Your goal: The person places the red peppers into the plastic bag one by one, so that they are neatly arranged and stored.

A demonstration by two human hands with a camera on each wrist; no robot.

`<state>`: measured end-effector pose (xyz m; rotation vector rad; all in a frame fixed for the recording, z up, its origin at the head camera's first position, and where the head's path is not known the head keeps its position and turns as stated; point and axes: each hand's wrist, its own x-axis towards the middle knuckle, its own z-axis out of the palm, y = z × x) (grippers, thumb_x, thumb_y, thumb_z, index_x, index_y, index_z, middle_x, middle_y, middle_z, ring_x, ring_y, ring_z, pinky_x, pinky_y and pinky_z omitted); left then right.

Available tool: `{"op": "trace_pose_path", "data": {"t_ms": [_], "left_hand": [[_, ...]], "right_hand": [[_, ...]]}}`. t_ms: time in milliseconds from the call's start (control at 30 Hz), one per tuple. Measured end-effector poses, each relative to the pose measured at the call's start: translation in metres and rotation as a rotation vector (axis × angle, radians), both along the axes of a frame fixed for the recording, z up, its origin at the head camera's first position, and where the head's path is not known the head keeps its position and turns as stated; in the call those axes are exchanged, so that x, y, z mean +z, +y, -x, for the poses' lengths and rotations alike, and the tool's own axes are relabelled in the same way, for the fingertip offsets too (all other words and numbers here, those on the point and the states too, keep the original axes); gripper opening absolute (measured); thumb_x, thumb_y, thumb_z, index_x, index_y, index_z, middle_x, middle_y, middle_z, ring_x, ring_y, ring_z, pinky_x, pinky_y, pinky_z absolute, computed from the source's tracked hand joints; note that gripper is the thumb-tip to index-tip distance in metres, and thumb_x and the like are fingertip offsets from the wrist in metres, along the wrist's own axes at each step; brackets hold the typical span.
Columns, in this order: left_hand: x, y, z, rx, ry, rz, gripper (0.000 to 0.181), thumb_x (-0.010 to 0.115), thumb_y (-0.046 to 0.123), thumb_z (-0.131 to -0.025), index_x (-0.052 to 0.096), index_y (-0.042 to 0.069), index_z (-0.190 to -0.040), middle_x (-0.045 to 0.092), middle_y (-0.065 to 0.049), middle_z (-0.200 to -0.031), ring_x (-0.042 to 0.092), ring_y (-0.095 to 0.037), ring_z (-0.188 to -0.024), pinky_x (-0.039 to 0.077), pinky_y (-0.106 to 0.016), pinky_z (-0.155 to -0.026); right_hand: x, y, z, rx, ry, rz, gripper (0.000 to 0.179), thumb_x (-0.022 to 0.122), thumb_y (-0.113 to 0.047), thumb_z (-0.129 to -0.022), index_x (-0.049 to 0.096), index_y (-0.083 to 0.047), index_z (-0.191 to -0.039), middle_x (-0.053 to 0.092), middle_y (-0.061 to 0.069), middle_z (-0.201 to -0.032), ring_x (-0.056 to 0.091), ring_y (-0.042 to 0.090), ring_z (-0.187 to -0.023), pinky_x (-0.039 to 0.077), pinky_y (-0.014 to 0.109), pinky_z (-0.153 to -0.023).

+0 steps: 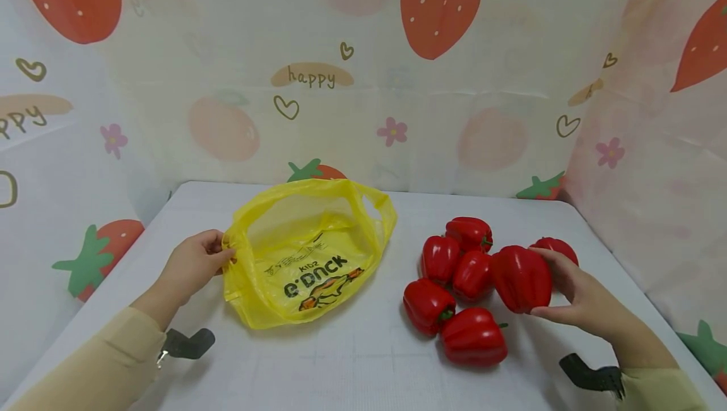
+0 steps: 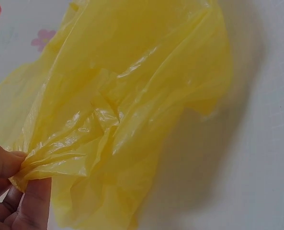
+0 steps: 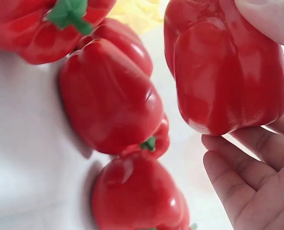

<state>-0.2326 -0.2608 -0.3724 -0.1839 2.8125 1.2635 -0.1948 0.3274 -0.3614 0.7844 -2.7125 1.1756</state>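
Observation:
With thumb and fingers, my left hand (image 1: 190, 266) pinches the gathered left edge of a yellow plastic bag (image 1: 318, 297). The bag's mouth gapes open, and duck lettering shows on its front. In the left wrist view, the bag's film (image 2: 146, 96) bunches at the fingertips. My right hand (image 1: 587, 300) holds a red bell pepper (image 1: 522, 279) between thumb and fingers. The right wrist view shows this bell pepper (image 3: 228, 76) raised off the table. Several more red bell peppers (image 1: 474, 337) lie in a cluster to its left, and another (image 1: 558, 248) is partly hidden behind the right hand.
A white-covered table (image 1: 341, 360) bears the bag on the left and the peppers on the right. Strawberry-printed sheets (image 1: 363, 120) stand around its back and sides. Dark wrist mounts (image 1: 190, 343) protrude near both sleeves.

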Motion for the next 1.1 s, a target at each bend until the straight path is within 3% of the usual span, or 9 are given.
{"op": "trace_pose_path", "data": {"t_ms": [167,400,667,933,1100], "left_hand": [[0.001,0.001,0.000,0.008,-0.005,0.000,0.029,0.056,0.027,-0.091,0.053,0.005,-0.111,0.055,-0.011,-0.102,0.054,-0.022,-0.086,0.053,-0.032,-0.079],[0.001,0.000,0.000,0.008,-0.002,0.005,0.028,0.056,0.026,-0.091,0.053,0.005,-0.110,0.055,-0.011,-0.101,0.054,-0.022,-0.085,0.053,-0.031,-0.078],[0.001,0.001,0.000,0.005,0.005,0.004,0.027,0.056,0.024,-0.091,0.053,0.006,-0.110,0.054,-0.011,-0.098,0.053,-0.022,-0.085,0.054,-0.030,-0.077],[0.001,0.001,0.000,0.006,0.006,0.005,0.026,0.056,0.023,-0.091,0.053,0.005,-0.109,0.054,-0.011,-0.097,0.053,-0.022,-0.085,0.054,-0.030,-0.076],[0.000,0.002,0.001,0.003,0.010,0.007,0.025,0.056,0.023,-0.091,0.053,0.005,-0.108,0.054,-0.011,-0.098,0.053,-0.022,-0.085,0.054,-0.030,-0.076]], "right_hand": [[0.006,-0.006,0.005,0.023,-0.004,0.001,0.088,0.081,-0.008,-0.065,0.032,-0.010,-0.137,0.045,-0.007,-0.120,0.050,-0.002,-0.103,0.053,0.022,-0.072],[0.015,-0.019,0.017,0.122,-0.062,0.066,0.084,0.077,-0.003,-0.069,0.029,-0.011,-0.138,0.046,-0.001,-0.124,0.050,0.004,-0.108,0.055,0.028,-0.072],[0.028,-0.043,0.032,0.132,-0.044,-0.013,0.083,0.079,-0.010,-0.069,0.032,-0.013,-0.137,0.046,0.003,-0.125,0.046,0.001,-0.112,0.051,0.024,-0.081],[0.043,-0.069,0.044,0.146,-0.135,-0.046,0.083,0.079,-0.019,-0.071,0.030,-0.017,-0.138,0.048,0.002,-0.125,0.047,0.022,-0.116,0.050,0.026,-0.083],[0.047,-0.087,0.053,0.175,-0.142,-0.062,0.084,0.079,-0.022,-0.071,0.029,-0.019,-0.138,0.049,-0.001,-0.124,0.047,0.021,-0.116,0.049,0.029,-0.085]]}}
